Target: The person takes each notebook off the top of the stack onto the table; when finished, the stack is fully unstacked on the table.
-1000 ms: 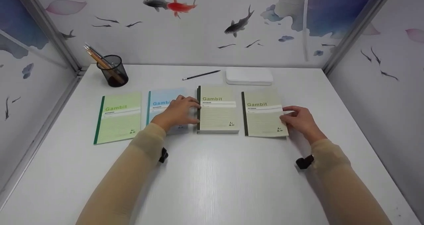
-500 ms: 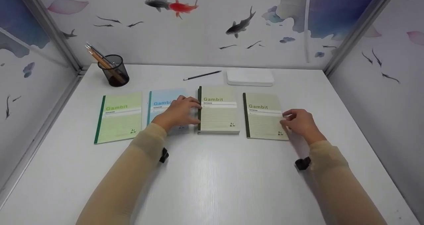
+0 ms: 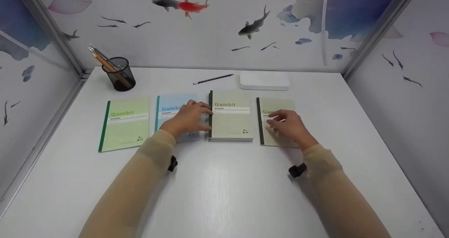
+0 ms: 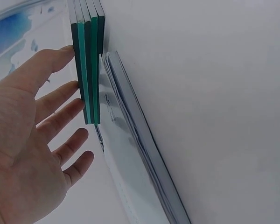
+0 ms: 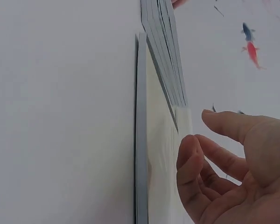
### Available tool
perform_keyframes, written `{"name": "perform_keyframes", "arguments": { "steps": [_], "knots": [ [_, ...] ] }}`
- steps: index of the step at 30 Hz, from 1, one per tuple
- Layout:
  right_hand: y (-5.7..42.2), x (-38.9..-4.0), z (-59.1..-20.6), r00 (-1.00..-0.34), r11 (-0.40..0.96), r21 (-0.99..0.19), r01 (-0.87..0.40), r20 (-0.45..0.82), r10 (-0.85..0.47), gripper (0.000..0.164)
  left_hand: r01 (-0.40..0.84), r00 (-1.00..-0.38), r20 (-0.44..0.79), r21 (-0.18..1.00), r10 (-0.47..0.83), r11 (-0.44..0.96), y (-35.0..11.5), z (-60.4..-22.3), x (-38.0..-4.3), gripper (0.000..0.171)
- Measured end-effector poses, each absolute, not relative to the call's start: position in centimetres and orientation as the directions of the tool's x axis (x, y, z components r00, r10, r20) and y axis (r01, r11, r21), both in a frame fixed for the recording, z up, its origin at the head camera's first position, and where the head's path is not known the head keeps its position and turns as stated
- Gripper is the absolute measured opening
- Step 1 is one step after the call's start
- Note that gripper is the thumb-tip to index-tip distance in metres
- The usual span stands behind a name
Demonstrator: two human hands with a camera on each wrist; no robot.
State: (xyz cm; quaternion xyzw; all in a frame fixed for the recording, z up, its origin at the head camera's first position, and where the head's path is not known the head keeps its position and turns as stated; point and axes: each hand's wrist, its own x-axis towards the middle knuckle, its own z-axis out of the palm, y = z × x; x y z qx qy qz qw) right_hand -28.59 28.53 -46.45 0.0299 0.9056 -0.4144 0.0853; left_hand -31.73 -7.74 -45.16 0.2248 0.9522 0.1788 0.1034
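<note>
A stack of several "Gambit" notebooks (image 3: 231, 124), khaki cover on top, lies mid-table. My left hand (image 3: 189, 117) reaches over a blue notebook (image 3: 166, 113) and hides part of it; the thumb and fingertips touch the stack's left side. Green and dark spines (image 4: 87, 70) show there in the left wrist view. Right of the stack lies a single khaki notebook (image 3: 269, 138). Over its cover hovers my right hand (image 3: 289, 124), fingers loosely bent and nothing between them, as the right wrist view also shows.
A light green notebook (image 3: 124, 129) lies at the left. Behind the row are a black mesh cup (image 3: 121, 76) holding pencils, a dark pencil (image 3: 213, 79) and a flat white case (image 3: 264, 81). Printed wall panels (image 3: 217, 38) enclose the table on three sides.
My right hand has let go of the right khaki notebook's right edge and moved left over its cover. That notebook's slightly lifted edge has come down flat. My left hand stays put.
</note>
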Motion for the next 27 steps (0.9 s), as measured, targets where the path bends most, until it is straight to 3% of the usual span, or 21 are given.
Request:
{"name": "perform_keyframes", "arguments": {
  "steps": [10,27],
  "knots": [
    [23.3,-30.9,-46.6,-0.965,0.588,-0.787,0.187,-0.26,-0.041,0.042,0.391,-0.874,-0.122,0.4,0.471,0.829,-7.8,-45.3,-31.8,0.059],
    [21.9,-32.0,-47.0,-0.963,0.584,-0.791,0.182,-0.263,-0.055,0.053,0.407,-0.87,-0.104,0.397,0.481,0.822,-8.1,-45.5,-31.8,0.058]
  ]
}}
